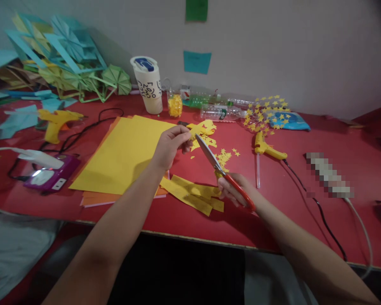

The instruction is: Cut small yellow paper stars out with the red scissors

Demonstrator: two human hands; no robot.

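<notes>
My right hand [236,188] grips red-handled scissors [209,152]. Their blades look closed and point up and left, the tip close to the fingertips of my left hand [171,146]. My left thumb and fingers are pinched together; what is between them is too small to make out against the yellow scraps [206,127] behind. Below the blades lies a small pile of yellow paper stars [224,159]. Yellow paper strips [190,192] lie between my forearms. Left of them is a stack of yellow sheets [120,152] with orange sheets [104,198] beneath.
A white tumbler [149,87], a clear cup of yellow pieces [175,105] and plastic bottles [220,112] stand or lie along the wall. Yellow glue guns [55,123] lie on both sides, with cords. A purple power strip [53,180] is at left, paper models [70,46] behind.
</notes>
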